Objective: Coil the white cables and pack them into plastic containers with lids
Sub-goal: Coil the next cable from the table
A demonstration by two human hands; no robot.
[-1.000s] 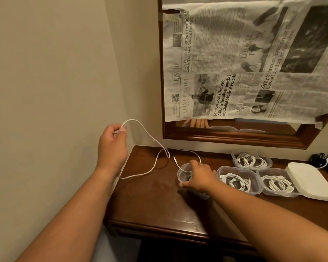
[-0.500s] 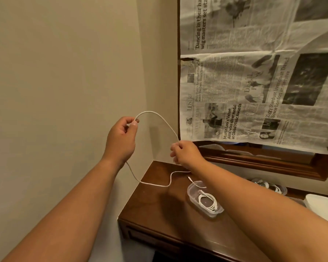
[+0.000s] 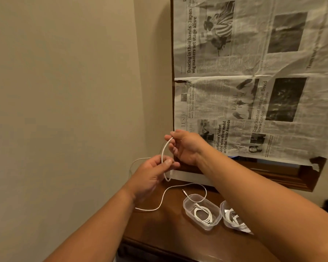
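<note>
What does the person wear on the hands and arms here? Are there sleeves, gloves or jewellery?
Nothing worn is visible. The left hand and the right hand are bare, without gloves or visible rings. The left forearm and the right forearm are uncovered to the frame's edge: no sleeve, watch or bracelet shows.

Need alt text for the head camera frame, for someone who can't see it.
The left hand and right hand pinch a loop of white cable above a wooden table, slack trailing onto it. Two open plastic containers each hold a coiled cable.
</note>
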